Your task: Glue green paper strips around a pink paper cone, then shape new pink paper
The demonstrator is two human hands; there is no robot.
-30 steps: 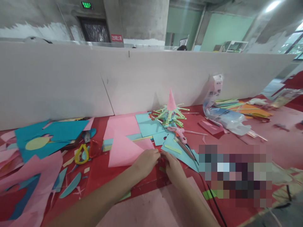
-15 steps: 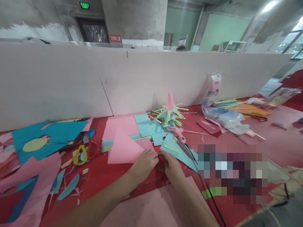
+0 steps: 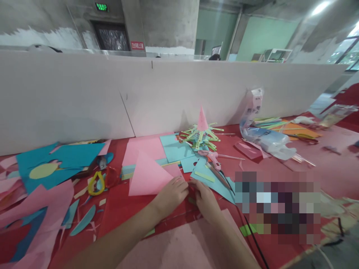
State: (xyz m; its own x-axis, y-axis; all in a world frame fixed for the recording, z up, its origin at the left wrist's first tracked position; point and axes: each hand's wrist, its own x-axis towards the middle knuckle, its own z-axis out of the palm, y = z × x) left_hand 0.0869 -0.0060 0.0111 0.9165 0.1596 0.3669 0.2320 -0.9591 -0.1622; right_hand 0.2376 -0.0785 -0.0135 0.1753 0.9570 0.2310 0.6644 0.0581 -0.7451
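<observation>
My left hand (image 3: 171,195) and my right hand (image 3: 204,198) meet fingertip to fingertip over the red table (image 3: 123,209). Both pinch a small red piece (image 3: 191,188) that is mostly hidden between the fingers. A pink paper triangle (image 3: 147,175) lies just left of my left hand, its corner under my fingers. Light blue paper (image 3: 213,179) lies just beyond my right hand.
A pink-tipped paper tree with green strips (image 3: 201,132) stands near the white partition (image 3: 84,97). A pink glue gun (image 3: 211,158) with a black cord, yellow-handled scissors (image 3: 97,182), blue and pink scraps (image 3: 53,164) and a plastic bag (image 3: 263,138) lie around. A pink sheet (image 3: 179,246) covers the near edge.
Both hands stay pinched together at the same spot; only the camera has shifted slightly.
</observation>
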